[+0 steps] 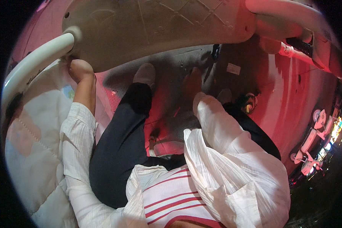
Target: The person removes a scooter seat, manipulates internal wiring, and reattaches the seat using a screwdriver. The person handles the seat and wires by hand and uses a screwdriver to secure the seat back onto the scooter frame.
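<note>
My left hand (81, 70) is bent at the wrist against the lower left corner of a large beige moulded panel (159, 28), close to a white curved tube (45, 53). Its fingers are out of sight, so what they touch or grip cannot be made out. My right hand (193, 79) hangs low in deep shadow, past the loose white cuff and over the dark floor. Its fingers are too dim to read, and nothing can be seen in it. Both arms wear crinkled white sleeves.
A pale quilted pad (41, 140) lies along my left side. My grey shoe (144, 74) rests on a ridged floor under red light. A second white tube (285, 11) meets the panel's right end. White scooters (311, 142) and bright lights stand at far right.
</note>
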`<move>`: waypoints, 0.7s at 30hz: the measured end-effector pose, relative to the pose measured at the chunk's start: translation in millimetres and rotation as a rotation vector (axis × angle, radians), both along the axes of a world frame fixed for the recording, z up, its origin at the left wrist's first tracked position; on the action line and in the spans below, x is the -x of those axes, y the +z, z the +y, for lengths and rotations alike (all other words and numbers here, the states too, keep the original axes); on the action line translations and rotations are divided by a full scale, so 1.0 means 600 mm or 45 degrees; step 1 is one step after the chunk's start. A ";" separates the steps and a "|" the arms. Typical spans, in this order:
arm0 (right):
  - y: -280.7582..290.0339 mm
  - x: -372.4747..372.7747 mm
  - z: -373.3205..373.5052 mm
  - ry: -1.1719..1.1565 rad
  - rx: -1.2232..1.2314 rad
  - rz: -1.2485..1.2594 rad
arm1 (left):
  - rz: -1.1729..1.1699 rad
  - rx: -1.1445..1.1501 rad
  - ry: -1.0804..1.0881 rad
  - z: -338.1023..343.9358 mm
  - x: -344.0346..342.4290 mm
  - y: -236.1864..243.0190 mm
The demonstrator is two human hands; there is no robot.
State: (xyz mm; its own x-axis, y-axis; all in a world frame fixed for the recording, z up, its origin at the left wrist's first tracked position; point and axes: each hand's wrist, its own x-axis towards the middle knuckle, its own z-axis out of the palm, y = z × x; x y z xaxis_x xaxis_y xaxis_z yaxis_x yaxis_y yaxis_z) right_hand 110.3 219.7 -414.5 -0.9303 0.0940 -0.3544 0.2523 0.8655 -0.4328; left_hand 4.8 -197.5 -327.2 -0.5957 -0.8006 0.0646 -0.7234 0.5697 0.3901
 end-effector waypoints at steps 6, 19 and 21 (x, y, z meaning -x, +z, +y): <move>-0.094 0.046 0.016 0.281 0.015 0.513 | 0.197 0.057 -0.113 -0.011 0.009 -0.024; -0.084 0.011 0.023 0.495 -0.386 -0.035 | 0.310 -0.127 -0.071 -0.057 0.008 -0.070; 0.007 -0.012 0.026 0.472 -0.457 -0.167 | 0.251 -0.102 -0.049 -0.046 0.008 -0.058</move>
State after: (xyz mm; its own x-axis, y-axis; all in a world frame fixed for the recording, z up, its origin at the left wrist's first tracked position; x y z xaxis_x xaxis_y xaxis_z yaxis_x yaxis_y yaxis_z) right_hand 117.3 235.5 -410.2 -0.8742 -0.0959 -0.4761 -0.0663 0.9947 -0.0785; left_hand -0.3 -224.8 -362.0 -0.6078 -0.7850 0.1200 -0.6069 0.5565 0.5674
